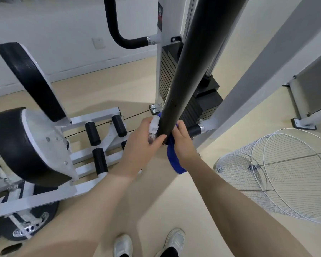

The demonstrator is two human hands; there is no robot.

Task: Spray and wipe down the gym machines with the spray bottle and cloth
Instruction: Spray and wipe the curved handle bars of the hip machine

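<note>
- Left hand (143, 140) curled around small clear spray bottle (153, 129), thumb hooked across lower end of black padded bar (183, 75); likely steadying bar while keeping bottle out of wipe path.
- Right hand (182, 141) gripping blue cloth (172, 160), fingers wrapped with cloth around bar end; grip suits a twisting or sliding wipe, judging by pose.
- Cloth bunched at bar, loose tail hanging below right wrist; a bit also peeking out on far side of bar near bottle.
- Bottle: transparent body, white label with small printed code, white top; nozzle direction unclear, partly hidden by fingers and bar.
- Bar: matte black, long, rising away from hands toward top of view; no visible wet sheen, can't tell if sprayed.
- Weight stack (171, 76) behind bar, seat pad (17, 145) at left, wire basket (278, 175) on floor at right; all apart from hands.
</note>
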